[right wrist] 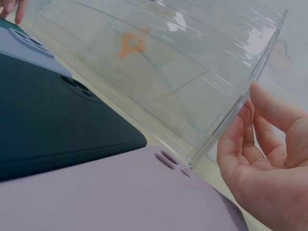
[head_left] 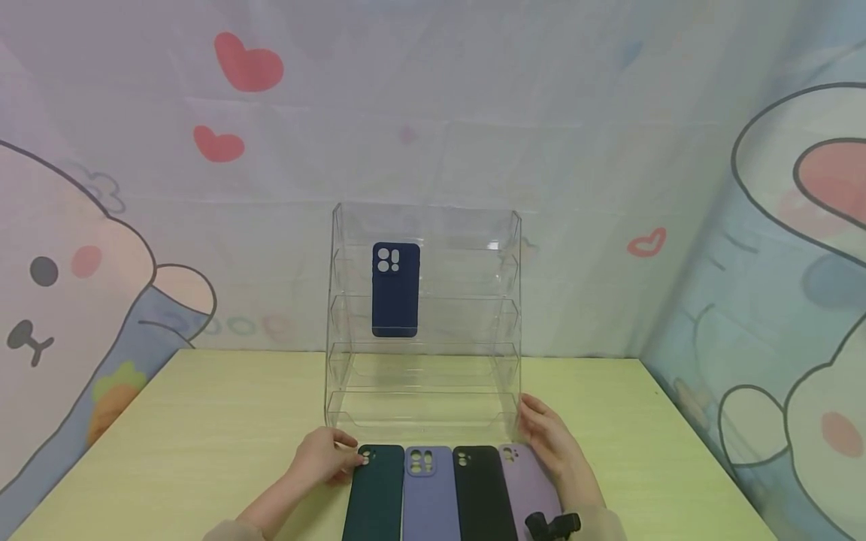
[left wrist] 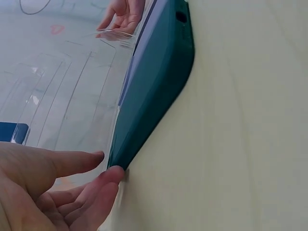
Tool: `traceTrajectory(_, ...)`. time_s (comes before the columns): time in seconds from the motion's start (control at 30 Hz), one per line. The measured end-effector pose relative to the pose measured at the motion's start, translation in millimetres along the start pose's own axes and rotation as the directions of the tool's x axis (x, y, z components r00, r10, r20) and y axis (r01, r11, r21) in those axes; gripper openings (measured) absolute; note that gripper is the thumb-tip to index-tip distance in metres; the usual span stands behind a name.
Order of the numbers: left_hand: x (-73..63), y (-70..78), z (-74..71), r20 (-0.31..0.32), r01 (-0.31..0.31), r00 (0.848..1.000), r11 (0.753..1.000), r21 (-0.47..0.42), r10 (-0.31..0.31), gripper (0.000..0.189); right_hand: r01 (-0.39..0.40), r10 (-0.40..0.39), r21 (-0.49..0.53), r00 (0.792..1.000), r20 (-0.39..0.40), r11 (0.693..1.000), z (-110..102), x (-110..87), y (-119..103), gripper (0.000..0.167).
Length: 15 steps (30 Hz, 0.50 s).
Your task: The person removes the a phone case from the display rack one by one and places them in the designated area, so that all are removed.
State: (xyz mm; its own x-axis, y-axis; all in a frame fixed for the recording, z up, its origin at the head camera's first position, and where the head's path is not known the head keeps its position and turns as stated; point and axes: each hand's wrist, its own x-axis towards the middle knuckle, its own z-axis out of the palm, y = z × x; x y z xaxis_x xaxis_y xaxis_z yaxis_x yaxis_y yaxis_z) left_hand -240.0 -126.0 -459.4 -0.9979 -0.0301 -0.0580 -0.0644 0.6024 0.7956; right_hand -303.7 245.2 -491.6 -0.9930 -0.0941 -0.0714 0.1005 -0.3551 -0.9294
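A clear tiered display rack [head_left: 423,406] stands on the table, with a dark blue phone case [head_left: 395,293] upright in one of its upper tiers. Four flat phone cases lie in a row before it: dark green [head_left: 374,496], lavender [head_left: 431,500], black [head_left: 483,496] and pale pink-purple [head_left: 531,485]. My left hand [head_left: 323,457] is at the green case's far left corner, a fingertip touching it and the thumb a little apart. At the rack's lower right side is my right hand [head_left: 551,443], thumb tip and fingers against the outer edge of the side panel [right wrist: 240,98].
The pale wooden table [head_left: 223,421] spreads out on both sides of the rack. Behind it hangs a printed cloth backdrop [head_left: 582,150] with hearts and cartoon animals. A small black device [head_left: 553,524] is on the right wrist, over the pale pink-purple case in the head view.
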Motion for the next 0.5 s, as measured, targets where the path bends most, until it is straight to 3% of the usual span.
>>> traceTrajectory(0.33, 1.3, 9.5, -8.5, 0.012, -0.013, 1.000, 1.000, -0.003, 0.013, 0.025, 0.003, -0.003, -0.010, 1.000, 0.004, 1.000, -1, 0.3, 0, 0.045)
traceTrajectory(0.5, 3.8, 25.8, -23.8, 0.087, -0.042, 0.995, 0.996, -0.074, 0.048, 0.028, 0.007, -0.007, -0.032, 1.000, 0.008, 0.999, -2, 1.1, 1, 0.049)
